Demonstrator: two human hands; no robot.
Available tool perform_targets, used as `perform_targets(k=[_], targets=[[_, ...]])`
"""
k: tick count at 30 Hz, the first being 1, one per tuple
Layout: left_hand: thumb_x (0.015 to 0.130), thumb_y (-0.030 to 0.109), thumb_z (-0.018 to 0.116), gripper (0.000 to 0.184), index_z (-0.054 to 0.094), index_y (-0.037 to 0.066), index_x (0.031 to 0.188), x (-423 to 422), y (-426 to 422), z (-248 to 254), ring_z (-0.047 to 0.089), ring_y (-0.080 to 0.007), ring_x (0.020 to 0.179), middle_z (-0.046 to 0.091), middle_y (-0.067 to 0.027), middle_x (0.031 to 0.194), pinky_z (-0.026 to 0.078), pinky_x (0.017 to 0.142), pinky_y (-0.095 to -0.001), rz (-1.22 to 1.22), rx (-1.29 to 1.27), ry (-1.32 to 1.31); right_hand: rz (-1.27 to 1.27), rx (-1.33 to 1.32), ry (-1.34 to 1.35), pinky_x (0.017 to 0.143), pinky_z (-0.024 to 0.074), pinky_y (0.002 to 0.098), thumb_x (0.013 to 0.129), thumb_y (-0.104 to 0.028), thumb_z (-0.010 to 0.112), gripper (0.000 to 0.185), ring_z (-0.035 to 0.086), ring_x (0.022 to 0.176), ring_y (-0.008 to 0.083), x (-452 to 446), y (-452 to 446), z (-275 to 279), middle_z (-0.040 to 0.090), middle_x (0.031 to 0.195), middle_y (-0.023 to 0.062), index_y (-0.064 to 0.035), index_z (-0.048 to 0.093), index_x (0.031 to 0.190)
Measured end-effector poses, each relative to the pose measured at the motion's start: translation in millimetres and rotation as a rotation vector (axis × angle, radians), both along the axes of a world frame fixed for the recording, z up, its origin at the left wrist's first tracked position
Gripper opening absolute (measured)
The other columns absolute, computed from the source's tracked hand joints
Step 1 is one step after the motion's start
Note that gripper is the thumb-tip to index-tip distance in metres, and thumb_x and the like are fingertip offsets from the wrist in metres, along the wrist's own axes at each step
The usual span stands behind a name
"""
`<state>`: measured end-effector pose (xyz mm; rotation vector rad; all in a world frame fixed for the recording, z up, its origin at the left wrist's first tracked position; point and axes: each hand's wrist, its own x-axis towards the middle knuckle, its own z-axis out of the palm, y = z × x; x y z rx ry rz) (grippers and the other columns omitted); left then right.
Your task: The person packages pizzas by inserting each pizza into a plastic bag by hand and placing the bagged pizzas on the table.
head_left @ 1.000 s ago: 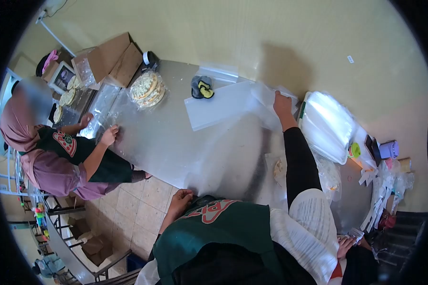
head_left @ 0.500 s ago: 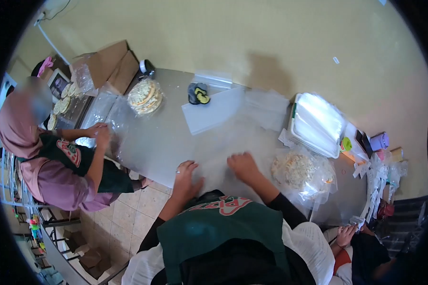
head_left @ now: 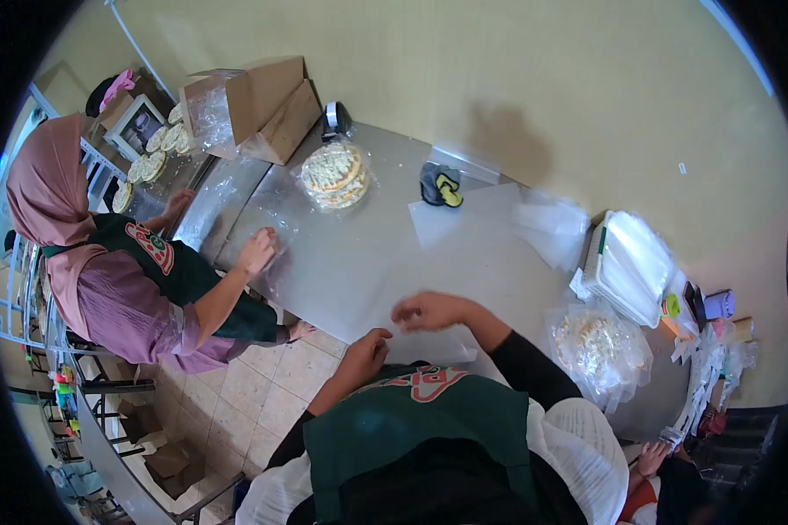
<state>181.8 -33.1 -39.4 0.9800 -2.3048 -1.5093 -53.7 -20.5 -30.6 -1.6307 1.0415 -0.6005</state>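
While a person in a green apron stands at a grey metal table, the two hands are close together over its near edge. A clear sheet is there, just in front of the apron and below the right hand. That hand is blurred, its fingers loosely bent; whether they hold anything, I cannot tell. The left hand is just beside the sheet's left end, its fingers narrow and curled; I cannot tell whether they pinch the edge.

Farther back, a grey and yellow cloth lies by more clear plastic. To the right stands a white tray stacked with clear plastic, with bagged pizza nearer the person. Toward the table's far left, a wrapped pizza stack sits near an open box. On the left, a co-worker in a pink headscarf has both hands over the table. At lower right, another person's hand shows.
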Motion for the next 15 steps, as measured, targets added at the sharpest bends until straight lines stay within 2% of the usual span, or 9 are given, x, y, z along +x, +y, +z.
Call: perform_targets(k=[1,3,4,5,7,10,13,15], targets=[[0.083,0.002,0.053,0.028,0.049,0.003,0.111,11.9,-5.0,-6.9,0.058,-0.0222,0.068,0.055,-0.0116,0.071,0.044,0.060,-0.0319,0.026,0.062,-0.033,-0.044,0.004,-0.135,0.076,0.0469,0.0297,0.083,-0.020,0.062,0.024,0.059,0.084,0.0161,-1.4,-31.1,-0.4,0.062,0.088,0.0044,-0.0051,0.059,0.102],[0.083,0.000,0.053,0.031,0.047,0.004,0.113,38.8,-14.0,-32.3,0.054,-0.0154,0.064,0.051,-0.0065,0.068,0.041,0.057,-0.0279,0.000,0.101,0.005,-0.357,0.014,-0.186,0.068,0.0474,0.0275,0.084,-0.013,0.058,0.022,0.057,0.076,0.0154,1.6,-98.1,-8.7,0.059,0.085,0.0048,-0.0016,0.056,0.102],[0.082,0.000,0.053,0.032,0.046,0.004,0.113,52.4,-19.5,-43.9,0.052,-0.0119,0.062,0.050,-0.0039,0.067,0.040,0.056,-0.0260,-0.015,0.121,0.023,-0.544,0.132,-0.293,0.063,0.0467,0.0278,0.083,-0.010,0.057,0.021,0.056,0.072,0.0161,3.0,-134.3,-14.8,0.058,0.083,0.0059,-0.0013,0.056,0.101],[0.084,-0.002,0.054,0.042,0.039,0.003,0.123,66.6,-26.5,-50.4,0.049,-0.0072,0.061,0.048,0.0002,0.068,0.041,0.057,-0.0235,-0.077,0.323,0.035,-0.732,0.254,-0.401,0.058,0.0459,0.0281,0.082,-0.007,0.055,0.020,0.055,0.067,0.0169,5.8,-168.7,-22.1,0.057,0.080,0.0070,-0.0010,0.055,0.101],[0.083,-0.002,0.055,0.045,0.038,0.002,0.124,82.8,-33.5,-67.0,0.049,-0.0070,0.061,0.048,0.0003,0.068,0.040,0.057,-0.0230,-0.069,0.498,0.094,-1.089,0.331,-0.485,0.049,0.0444,0.0304,0.076,-0.007,0.057,0.016,0.055,0.056,0.0192,12.5,-231.5,-31.0,0.056,0.066,0.0080,0.0036,0.056,0.088],[0.081,-0.002,0.057,0.049,0.037,0.002,0.126,100.4,-43.4,-83.2,0.049,-0.0069,0.060,0.048,0.0003,0.067,0.040,0.057,-0.0223,0.019,0.597,0.164,-1.416,0.476,-0.430,0.057,0.0505,0.0347,0.073,-0.011,0.060,0.026,0.062,0.068,0.0264,28.6,-291.7,-17.5,0.061,0.077,0.0143,0.0068,0.056,0.091],[0.080,-0.003,0.059,0.053,0.035,0.002,0.127,117.5,-53.3,-91.2,0.048,-0.0067,0.060,0.048,0.0004,0.067,0.039,0.057,-0.0216,0.111,0.634,0.210,-1.723,0.416,-0.401,0.070,0.0531,0.0364,0.070,-0.013,0.062,0.033,0.064,0.085,0.0327,34.4,-356.6,-79.2,0.063,0.093,0.0214,0.0077,0.057,0.095],[0.078,-0.003,0.060,0.056,0.034,0.002,0.128,124.7,-60.6,-92.0,0.048,-0.0065,0.060,0.048,0.0005,0.066,0.039,0.056,-0.0212,0.163,0.648,0.237,-1.789,0.551,-0.452,0.076,0.0523,0.0356,0.068,-0.010,0.063,0.036,0.062,0.093,0.0347,42.7,-352.3,-47.3,0.061,0.100,0.0233,0.0075,0.056,0.098]])
